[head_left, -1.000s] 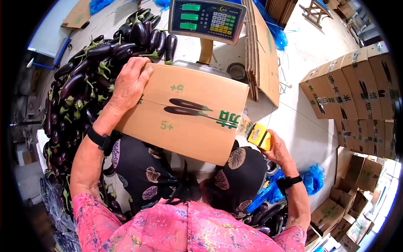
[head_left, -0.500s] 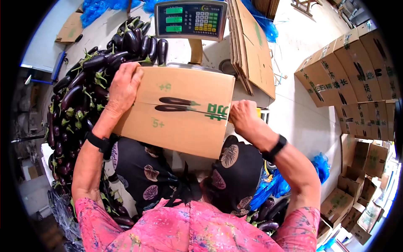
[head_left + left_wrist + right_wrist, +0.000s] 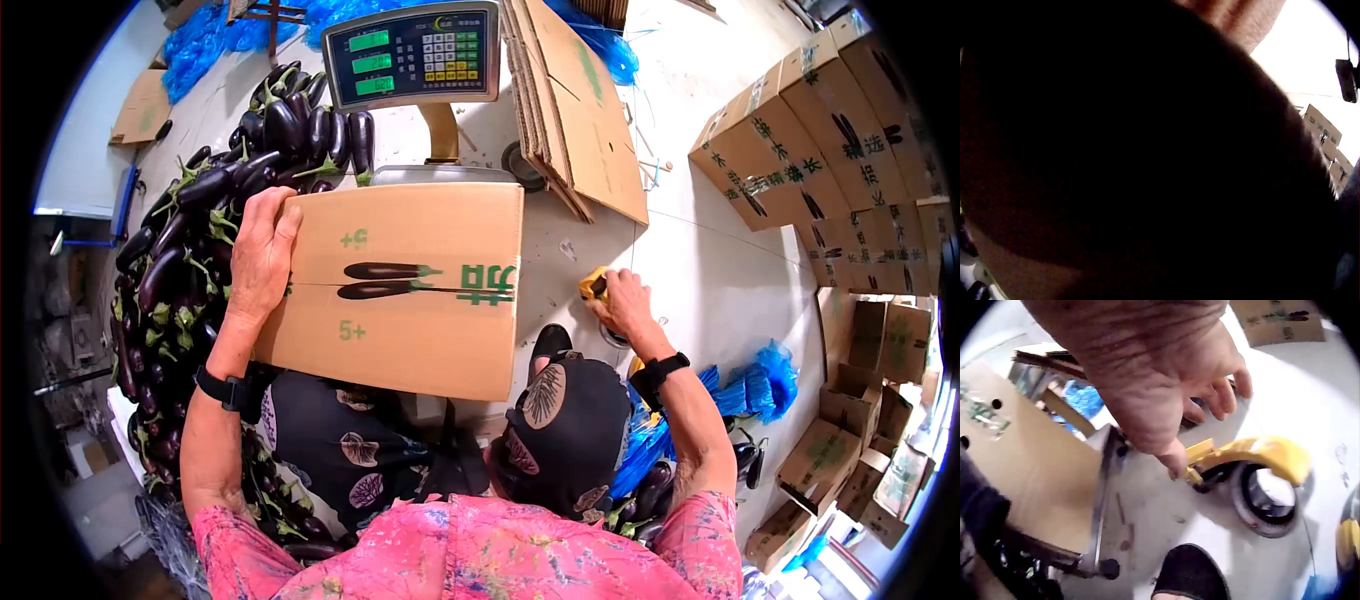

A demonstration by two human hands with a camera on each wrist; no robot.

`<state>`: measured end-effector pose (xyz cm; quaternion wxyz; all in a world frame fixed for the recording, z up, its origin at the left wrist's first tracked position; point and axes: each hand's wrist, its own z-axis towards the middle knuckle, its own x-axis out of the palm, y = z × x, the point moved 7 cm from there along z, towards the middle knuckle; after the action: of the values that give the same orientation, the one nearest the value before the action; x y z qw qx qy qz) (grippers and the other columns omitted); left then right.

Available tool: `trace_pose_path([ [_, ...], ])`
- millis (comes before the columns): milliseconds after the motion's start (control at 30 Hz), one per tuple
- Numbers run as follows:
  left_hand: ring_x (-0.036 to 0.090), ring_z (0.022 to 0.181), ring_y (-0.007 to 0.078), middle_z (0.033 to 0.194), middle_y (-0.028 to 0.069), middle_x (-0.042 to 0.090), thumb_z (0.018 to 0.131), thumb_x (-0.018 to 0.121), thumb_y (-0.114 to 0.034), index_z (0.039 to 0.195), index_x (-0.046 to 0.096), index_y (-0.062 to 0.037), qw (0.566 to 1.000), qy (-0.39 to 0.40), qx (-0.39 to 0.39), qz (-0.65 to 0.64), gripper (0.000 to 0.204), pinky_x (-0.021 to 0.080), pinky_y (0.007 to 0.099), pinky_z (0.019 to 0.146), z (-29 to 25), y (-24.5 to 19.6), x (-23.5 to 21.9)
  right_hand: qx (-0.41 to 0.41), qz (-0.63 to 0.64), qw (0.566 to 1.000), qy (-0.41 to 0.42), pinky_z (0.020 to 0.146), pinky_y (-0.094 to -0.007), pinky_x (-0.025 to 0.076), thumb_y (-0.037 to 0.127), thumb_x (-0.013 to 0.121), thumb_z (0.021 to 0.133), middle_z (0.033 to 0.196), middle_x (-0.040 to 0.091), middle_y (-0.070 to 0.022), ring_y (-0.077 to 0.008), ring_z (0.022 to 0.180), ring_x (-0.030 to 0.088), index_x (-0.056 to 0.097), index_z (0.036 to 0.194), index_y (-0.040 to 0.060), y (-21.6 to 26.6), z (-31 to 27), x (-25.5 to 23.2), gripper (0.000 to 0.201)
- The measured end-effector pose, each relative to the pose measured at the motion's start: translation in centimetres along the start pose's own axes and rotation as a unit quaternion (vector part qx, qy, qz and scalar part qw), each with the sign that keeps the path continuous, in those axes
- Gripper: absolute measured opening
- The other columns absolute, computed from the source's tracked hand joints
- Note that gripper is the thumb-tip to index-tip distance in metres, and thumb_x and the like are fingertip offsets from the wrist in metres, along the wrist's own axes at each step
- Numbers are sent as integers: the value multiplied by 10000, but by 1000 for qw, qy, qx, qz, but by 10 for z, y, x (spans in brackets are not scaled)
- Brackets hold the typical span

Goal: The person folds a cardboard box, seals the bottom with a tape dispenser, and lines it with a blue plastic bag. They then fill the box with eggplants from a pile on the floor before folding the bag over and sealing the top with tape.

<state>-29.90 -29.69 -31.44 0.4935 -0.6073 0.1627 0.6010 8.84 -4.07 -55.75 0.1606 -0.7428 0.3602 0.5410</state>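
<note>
From the head view I see the cardboard box (image 3: 400,285) lying closed on the platform of the scale (image 3: 415,55), with its long side running left to right in front of me. My left hand (image 3: 262,255) rests flat on the left end of the box, fingers straight and pressed on the lid, so this grip is spread and holds nothing; it only steadies the box. The left wrist camera is almost fully dark, so it adds nothing here.

The yellow tape dispenser (image 3: 1254,459) lies on the white floor, to the right of the box and a little lower, apart from the box edge. My right hand (image 3: 1166,394) is directly above it. In the right wrist view the fingers (image 3: 1225,394) hang loosely bent and the thumb tip is touching or nearly touching the handle end of the dispenser; I cannot tell if contact is still there. The grip does not close around it. The dispenser's long axis runs from the thumb out to the right, with the tape roll (image 3: 1266,500) beneath its yellow body.

The right hand is clearly the nearer one to the dispenser; the left is well apart from it, across the whole box. A heap of eggplants (image 3: 200,220) lies just beside the left hand.
</note>
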Motion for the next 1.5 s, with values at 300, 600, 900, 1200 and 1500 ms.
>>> trace_pose_path([
  [300, 594, 1114, 293, 1204, 159, 617, 1035, 450, -415, 1222, 572, -39, 996, 2, -80, -27, 438, 445, 350, 968, -5, 61, -20, -123, 435, 886, 100, 876, -383, 528, 546, 725, 840, 1225, 628, -215, -306, 1063, 645, 530, 1313, -17, 120, 20, -88, 761],
  [600, 588, 922, 147, 998, 54, 657, 1047, 447, -360, 1138, 625, -20, 964, -53, -188, -180, 394, 463, 281, 871, -31, 142, -42, -54, 685, 649, 327, 938, -313, 478, 419, 714, 902, 1256, 630, -44, -142, 1106, 594, 473, 1428, 28, 169, 81, -24, 698],
  [900, 578, 1107, 154, 1212, 56, 640, 995, 540, -332, 1249, 615, -30, 996, 12, -62, -61, 402, 458, 309, 977, -94, 164, -61, -270, 695, 654, 128, 919, -292, 514, 89, 617, 927, 1130, 686, -69, -152, 1022, 654, 605, 1243, 35, 272, 2, -277, 321],
  [1200, 564, 1254, 306, 1382, 189, 539, 914, 587, -566, 1479, 384, -41, 865, 164, -198, -431, 798, 582, 398, 851, -76, 76, -75, -498, 80, 863, 2, 715, -463, 528, 121, 661, 844, 849, 560, -124, -368, 839, 590, 593, 953, 88, 369, -152, -194, 132],
  [1500, 590, 1157, 290, 1333, 197, 512, 826, 686, -567, 1384, 395, 42, 882, 309, -193, -300, 876, 633, 399, 711, -70, 39, -21, -423, 106, 875, -209, 984, -481, 427, 360, 785, 808, 1249, 549, -195, -397, 1155, 517, 584, 1155, 43, 339, -135, -210, 511],
])
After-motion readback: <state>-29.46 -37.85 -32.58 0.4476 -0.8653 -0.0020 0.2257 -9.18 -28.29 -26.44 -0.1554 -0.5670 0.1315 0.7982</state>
